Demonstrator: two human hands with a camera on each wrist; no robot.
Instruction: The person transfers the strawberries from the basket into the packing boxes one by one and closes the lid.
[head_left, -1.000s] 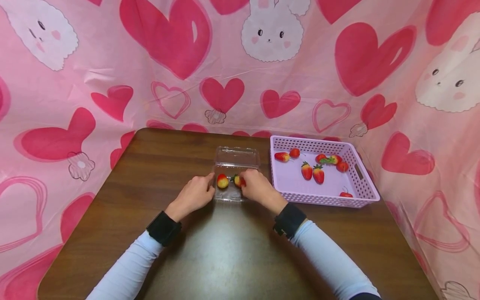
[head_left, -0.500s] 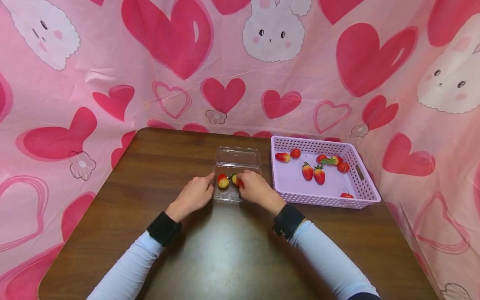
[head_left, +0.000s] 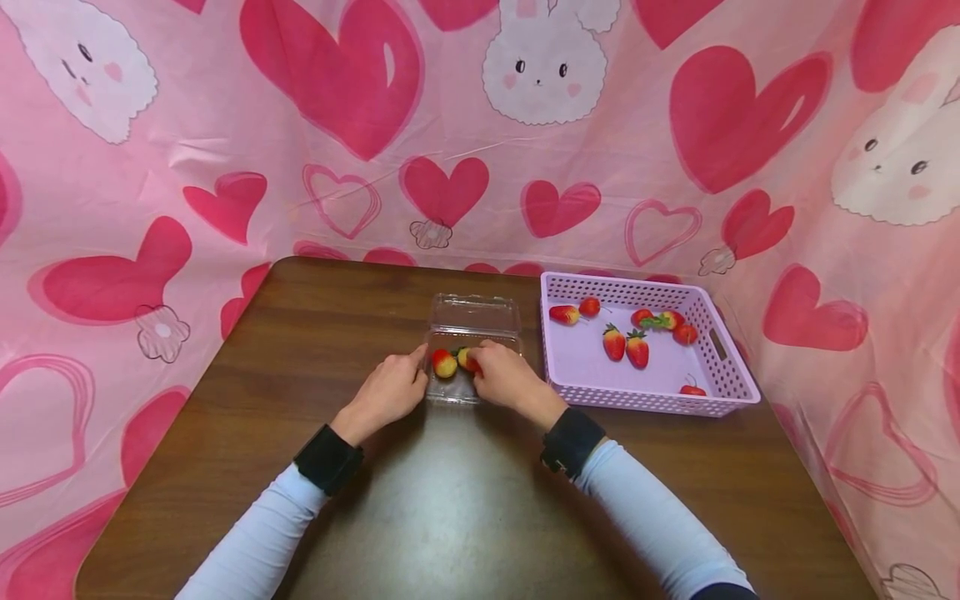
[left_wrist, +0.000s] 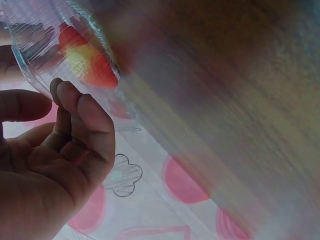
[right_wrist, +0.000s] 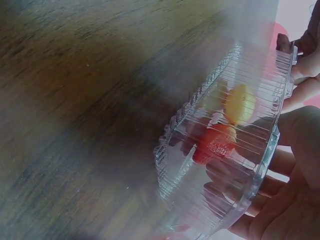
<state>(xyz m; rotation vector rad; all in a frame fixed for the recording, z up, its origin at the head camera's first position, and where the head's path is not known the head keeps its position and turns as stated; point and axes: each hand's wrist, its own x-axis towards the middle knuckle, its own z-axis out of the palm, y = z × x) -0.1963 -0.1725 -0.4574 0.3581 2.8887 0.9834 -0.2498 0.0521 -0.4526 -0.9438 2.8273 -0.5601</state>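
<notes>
An open clear plastic box (head_left: 452,393) with a hinged lid stands mid-table. Inside it lie two red-and-yellow strawberries. The left strawberry (head_left: 444,364) rests free on the box floor, while the right strawberry (head_left: 465,359), green leaves toward its neighbour, is pinched by my right hand (head_left: 510,375). In the right wrist view that strawberry (right_wrist: 217,143) shows through the ridged box wall, with the fingers partly hidden behind it. My left hand (head_left: 390,385) grips the box's left edge; the left wrist view has its thumb and curled fingertips at the clear rim.
A lilac perforated basket (head_left: 645,395) sits right of the box. It holds several strawberries (head_left: 637,350) and several smaller round red fruits (head_left: 589,307). Brown wooden tabletop (head_left: 360,300) surrounds the box. A pink heart-print curtain (head_left: 480,142) hangs behind the table.
My right hand has shifted slightly left inside the box with the strawberry, bringing it closer to the other one, which has tilted a little. The left hand keeps its place.
</notes>
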